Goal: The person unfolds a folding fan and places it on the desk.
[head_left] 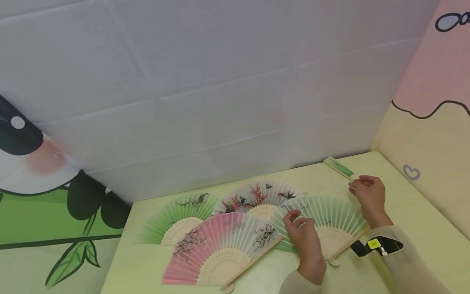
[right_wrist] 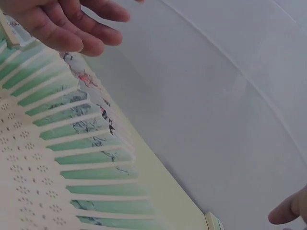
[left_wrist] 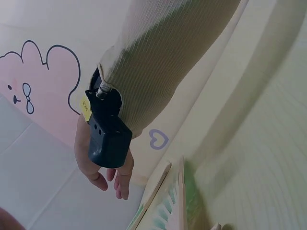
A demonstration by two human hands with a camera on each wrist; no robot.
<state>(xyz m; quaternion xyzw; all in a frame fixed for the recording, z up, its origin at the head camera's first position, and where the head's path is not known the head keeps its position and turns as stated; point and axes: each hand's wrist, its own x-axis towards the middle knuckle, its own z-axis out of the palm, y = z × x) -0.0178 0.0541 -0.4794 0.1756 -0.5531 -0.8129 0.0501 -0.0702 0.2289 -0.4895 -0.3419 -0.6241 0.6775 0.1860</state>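
Observation:
My left hand [head_left: 304, 241] hovers over the left part of a spread pale green folding fan [head_left: 330, 216], its fingers loosely bent and holding nothing. Near the lower end of a folded green fan [head_left: 339, 168] at the back right is my right hand [head_left: 371, 200], fingers relaxed. In the right wrist view its thumb [right_wrist: 288, 211] shows apart from the folded fan [right_wrist: 213, 221]. A pink-and-white fan [head_left: 220, 245] lies spread at the front. Behind it are a green fan [head_left: 183, 216] and a white fan with red blossoms [head_left: 257, 196], partly overlapped.
The fans lie on a pale yellow table [head_left: 404, 212]. A white wall panel [head_left: 220, 102] rises along its back edge, and a printed cartoon panel [head_left: 437, 151] stands on the right. A black camera [left_wrist: 110, 141] is strapped to the right wrist.

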